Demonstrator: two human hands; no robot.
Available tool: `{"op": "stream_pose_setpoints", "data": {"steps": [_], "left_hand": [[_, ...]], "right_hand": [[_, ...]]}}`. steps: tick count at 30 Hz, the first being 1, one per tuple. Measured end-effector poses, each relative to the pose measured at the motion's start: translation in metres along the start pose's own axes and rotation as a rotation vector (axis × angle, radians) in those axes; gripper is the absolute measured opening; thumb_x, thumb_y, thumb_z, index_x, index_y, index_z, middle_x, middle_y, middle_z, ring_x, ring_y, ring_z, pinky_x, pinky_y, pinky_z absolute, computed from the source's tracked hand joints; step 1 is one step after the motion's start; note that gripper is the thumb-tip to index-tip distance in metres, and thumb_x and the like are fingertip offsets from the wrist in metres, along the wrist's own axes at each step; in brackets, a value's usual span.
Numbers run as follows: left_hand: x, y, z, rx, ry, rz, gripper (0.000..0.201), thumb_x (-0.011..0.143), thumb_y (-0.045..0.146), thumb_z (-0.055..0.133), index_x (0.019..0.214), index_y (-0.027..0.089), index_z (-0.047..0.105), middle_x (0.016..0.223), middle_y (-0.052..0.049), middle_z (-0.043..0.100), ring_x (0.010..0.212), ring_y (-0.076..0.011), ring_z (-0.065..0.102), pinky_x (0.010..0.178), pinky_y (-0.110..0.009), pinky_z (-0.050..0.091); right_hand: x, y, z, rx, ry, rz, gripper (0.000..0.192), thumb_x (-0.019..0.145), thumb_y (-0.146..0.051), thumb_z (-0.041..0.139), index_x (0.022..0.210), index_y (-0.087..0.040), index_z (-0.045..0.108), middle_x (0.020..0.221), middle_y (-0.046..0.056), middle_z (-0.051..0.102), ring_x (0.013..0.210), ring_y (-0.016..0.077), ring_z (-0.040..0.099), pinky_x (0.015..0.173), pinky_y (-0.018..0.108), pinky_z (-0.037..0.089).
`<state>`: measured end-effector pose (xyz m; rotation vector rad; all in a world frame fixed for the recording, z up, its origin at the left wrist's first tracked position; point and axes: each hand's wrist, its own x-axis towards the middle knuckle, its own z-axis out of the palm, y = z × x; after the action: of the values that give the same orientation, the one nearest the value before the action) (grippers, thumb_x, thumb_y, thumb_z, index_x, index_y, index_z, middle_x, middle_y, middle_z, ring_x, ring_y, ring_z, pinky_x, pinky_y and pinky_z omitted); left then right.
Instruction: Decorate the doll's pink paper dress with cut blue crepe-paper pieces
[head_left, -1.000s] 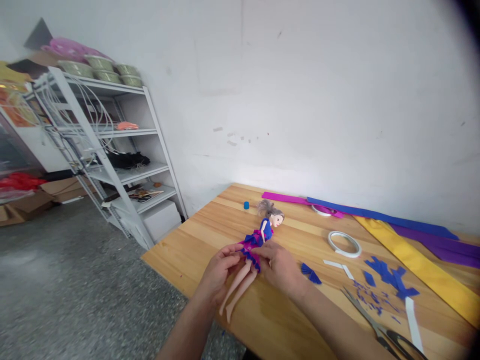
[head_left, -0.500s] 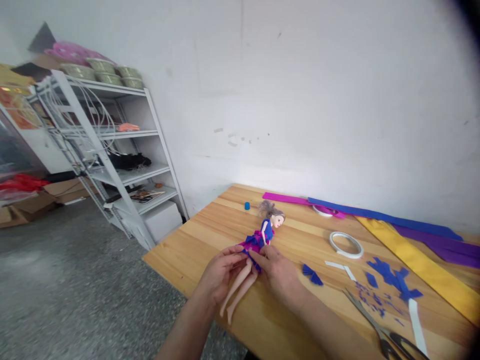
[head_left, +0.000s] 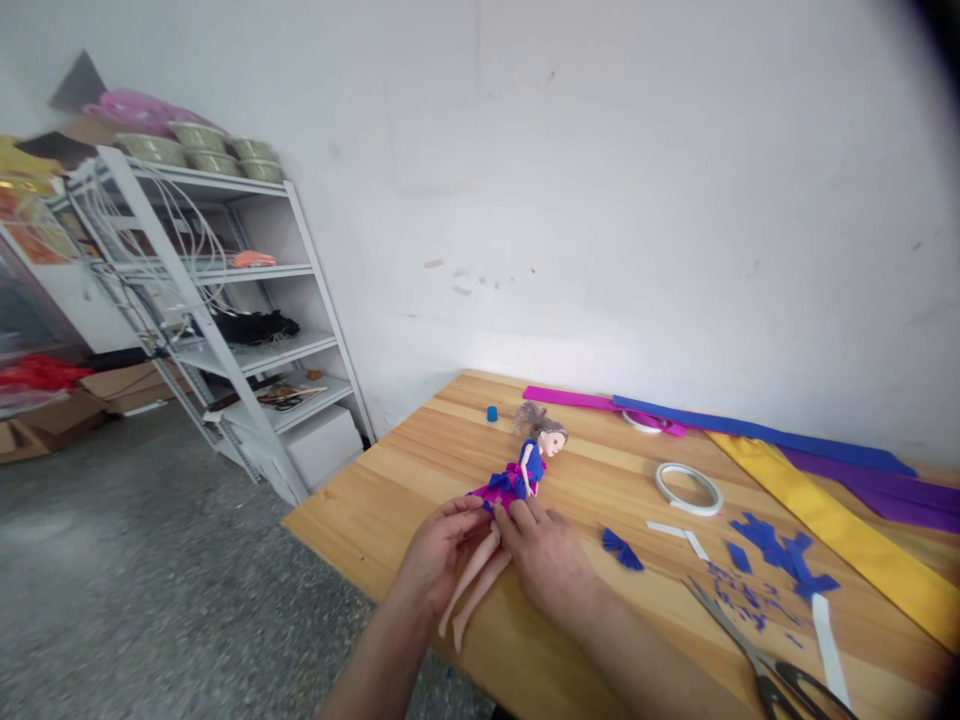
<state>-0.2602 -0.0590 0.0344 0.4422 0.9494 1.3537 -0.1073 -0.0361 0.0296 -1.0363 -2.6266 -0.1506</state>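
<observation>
A doll [head_left: 532, 462] with grey-brown hair lies on the wooden table, its head away from me and its bare legs toward the front edge. It wears a dress [head_left: 504, 486] in blue and magenta. On the left side of the skirt's hem, my left hand [head_left: 442, 548] pinches the fabric between thumb and fingers. My right hand [head_left: 541, 552] is closed on the hem from the right, fingers bent over the skirt and upper legs. A pleated blue piece [head_left: 622, 549] lies to the right of my right hand.
Scissors [head_left: 750, 640] lie at the front right near blue scraps [head_left: 784, 552] and white strips [head_left: 831, 640]. A tape roll [head_left: 688, 490] is farther back. Yellow [head_left: 825, 510], blue and purple strips run along the wall. A blue cap [head_left: 492, 413] sits behind. Metal shelves [head_left: 277, 345] stand left.
My right hand has shifted slightly left over the skirt hem, its fingers more bent. The left side of the skirt spreads a little farther left. The view has turned slightly.
</observation>
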Motion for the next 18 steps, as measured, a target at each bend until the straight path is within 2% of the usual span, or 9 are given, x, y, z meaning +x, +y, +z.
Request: {"op": "stream_pose_setpoints", "data": {"steps": [5, 7, 15, 18], "left_hand": [[-0.001, 0.000, -0.005, 0.020, 0.012, 0.008, 0.020, 0.065, 0.006, 0.065, 0.081, 0.016, 0.058, 0.072, -0.005, 0.069, 0.073, -0.0223, 0.067, 0.077, -0.040, 0.051], [0.000, -0.001, -0.006, 0.018, 0.016, 0.007, 0.020, 0.065, 0.006, 0.066, 0.081, 0.015, 0.058, 0.073, -0.006, 0.069, 0.074, -0.0225, 0.067, 0.079, -0.040, 0.051], [0.002, -0.002, -0.007, 0.005, -0.028, -0.007, 0.017, 0.066, 0.007, 0.064, 0.080, 0.015, 0.059, 0.071, -0.004, 0.068, 0.072, -0.0201, 0.066, 0.078, -0.037, 0.051], [0.002, -0.002, -0.008, 0.004, -0.035, -0.005, 0.017, 0.066, 0.007, 0.065, 0.080, 0.015, 0.060, 0.072, -0.005, 0.068, 0.071, -0.0195, 0.066, 0.078, -0.036, 0.051]], "right_hand": [[-0.006, 0.009, 0.006, 0.226, 0.160, 0.137, 0.044, 0.078, -0.010, 0.043, 0.121, -0.020, 0.050, 0.101, 0.010, 0.057, 0.093, 0.0209, 0.052, 0.075, 0.030, 0.046], [-0.007, 0.012, 0.006, 0.266, 0.192, 0.145, 0.042, 0.079, -0.011, 0.043, 0.120, -0.021, 0.052, 0.101, 0.009, 0.057, 0.093, 0.0206, 0.053, 0.075, 0.030, 0.046], [0.003, 0.005, 0.012, 0.172, 0.074, 0.076, 0.048, 0.076, -0.011, 0.049, 0.122, -0.027, 0.051, 0.096, 0.008, 0.056, 0.087, 0.0218, 0.053, 0.063, 0.026, 0.043], [0.004, 0.005, 0.011, 0.186, 0.088, 0.092, 0.050, 0.076, -0.010, 0.050, 0.122, -0.028, 0.051, 0.095, 0.007, 0.055, 0.085, 0.0205, 0.053, 0.061, 0.025, 0.042]]}}
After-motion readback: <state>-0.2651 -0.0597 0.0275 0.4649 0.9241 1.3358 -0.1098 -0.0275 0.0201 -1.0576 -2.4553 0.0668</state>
